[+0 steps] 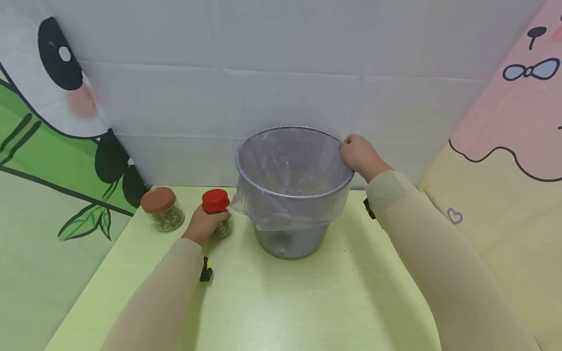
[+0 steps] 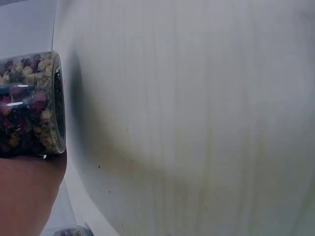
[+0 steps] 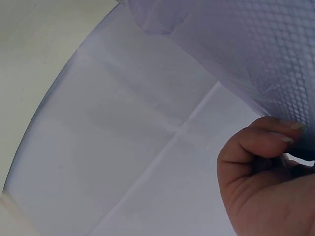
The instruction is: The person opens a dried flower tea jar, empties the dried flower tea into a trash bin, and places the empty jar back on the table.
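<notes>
By the left hand [image 1: 205,225], the red-lidded jar [image 1: 215,200] is gripped, fingers curled around it, left of the bin [image 1: 291,243]. By the right hand [image 1: 361,156], the bin's right edge is pinched. The jar is probably best kept upright, the bin steadied gently. On the table [image 1: 263,302], 1 brown-lidded jar [image 1: 163,208] is seen farther left; by the jar in hand, the bag's [image 1: 294,214] loose corner may be caught.
</notes>
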Demonstrator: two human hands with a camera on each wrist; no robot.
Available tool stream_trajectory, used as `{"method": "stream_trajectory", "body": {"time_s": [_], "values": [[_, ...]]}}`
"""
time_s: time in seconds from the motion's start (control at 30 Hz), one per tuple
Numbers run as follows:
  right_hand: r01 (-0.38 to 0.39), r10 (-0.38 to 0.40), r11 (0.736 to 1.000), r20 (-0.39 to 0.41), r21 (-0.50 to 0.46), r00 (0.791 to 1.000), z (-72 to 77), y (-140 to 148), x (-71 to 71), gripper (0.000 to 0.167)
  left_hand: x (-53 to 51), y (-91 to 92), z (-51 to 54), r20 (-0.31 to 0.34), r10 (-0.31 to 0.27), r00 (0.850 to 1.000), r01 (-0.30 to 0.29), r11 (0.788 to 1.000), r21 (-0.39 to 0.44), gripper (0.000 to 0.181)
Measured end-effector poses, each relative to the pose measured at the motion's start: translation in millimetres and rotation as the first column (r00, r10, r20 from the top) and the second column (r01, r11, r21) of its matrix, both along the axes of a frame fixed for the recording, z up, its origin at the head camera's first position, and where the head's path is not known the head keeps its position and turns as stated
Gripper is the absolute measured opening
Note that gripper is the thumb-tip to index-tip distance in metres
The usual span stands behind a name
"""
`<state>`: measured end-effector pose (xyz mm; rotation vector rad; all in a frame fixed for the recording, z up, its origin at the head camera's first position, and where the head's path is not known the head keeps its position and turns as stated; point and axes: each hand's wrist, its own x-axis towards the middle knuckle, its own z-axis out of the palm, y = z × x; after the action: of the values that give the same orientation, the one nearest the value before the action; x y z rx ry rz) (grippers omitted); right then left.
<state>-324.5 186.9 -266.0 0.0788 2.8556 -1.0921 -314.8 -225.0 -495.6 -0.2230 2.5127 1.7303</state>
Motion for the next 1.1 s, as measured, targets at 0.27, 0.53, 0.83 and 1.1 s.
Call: {"method": "stream_trajectory", "body": {"time_s": [0.27, 0.53, 0.83, 1.1], "values": [[0.003, -0.003, 1.000, -0.004, -0.003, 1.000, 1.0, 1, -0.5, 0.044, 12.7, 5.7, 8.9, -0.042, -0.118, 0.992, 0.117, 0.993, -0.035, 0.059], [0.005, -0.005, 1.000, 0.001, -0.011, 1.000, 0.1, 1, 0.0, 0.044, 27.1, 7.1, 10.3, -0.032, -0.205, 0.978, 0.203, 0.978, -0.044, 0.065], [0.010, -0.010, 1.000, -0.004, -0.012, 1.000, -0.1, 3, 0.9, 0.043, 44.2, 12.4, 23.3, -0.041, -0.272, 0.961, 0.268, 0.959, -0.090, 0.067], [0.021, -0.021, 0.999, 0.000, -0.042, 1.000, -3.0, 2, -0.7, 0.042, 62.7, 22.0, 28.9, -0.063, -0.245, 0.967, 0.245, 0.969, -0.006, 0.068]]}}
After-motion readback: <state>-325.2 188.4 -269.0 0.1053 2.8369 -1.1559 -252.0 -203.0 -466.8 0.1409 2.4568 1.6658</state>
